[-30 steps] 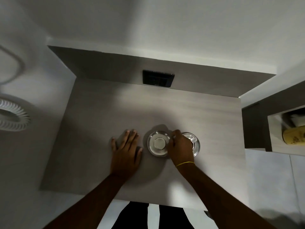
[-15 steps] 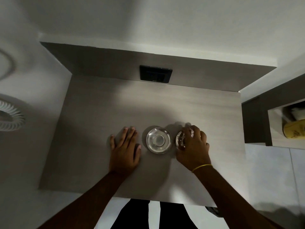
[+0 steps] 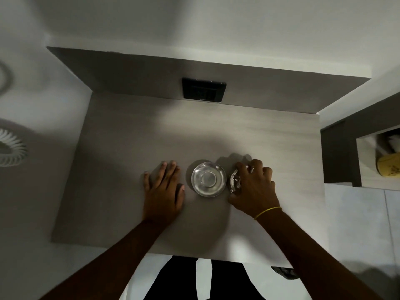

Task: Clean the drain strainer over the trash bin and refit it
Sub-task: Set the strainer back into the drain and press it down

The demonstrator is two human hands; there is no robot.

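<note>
Comparing with half a second ago, little has moved: my right hand (image 3: 253,186) still curls over the metal strainer (image 3: 234,180), perhaps a touch closer to the bowl, and my left hand (image 3: 163,190) has stayed flat where it was. A second ago my right hand lay further toward nine o'clock, over the gap between the two metal pieces, and a pale round piece sat in the middle of the bowl; now the bowl's centre shows only bare metal.

Around me is a dim room. The countertop (image 3: 129,148) is pale grey with a faint streaked grain, set into a niche with a darker back wall, where a black plate (image 3: 204,90) sits at twelve o'clock. A white ribbed hose (image 3: 10,148) coils at nine o'clock, and a yellow object (image 3: 388,167) lies in a recess at three o'clock.

My left hand is spread, palm down, fingers straight on the counter at nine o'clock of the bowl (image 3: 208,179). My right fingers are bent around the strainer, gripping it just at three o'clock of the bowl. The strainer is shiny metal, tilted on edge, mostly hidden by my hand. The bowl is round, polished, with a flat circular centre.
</note>
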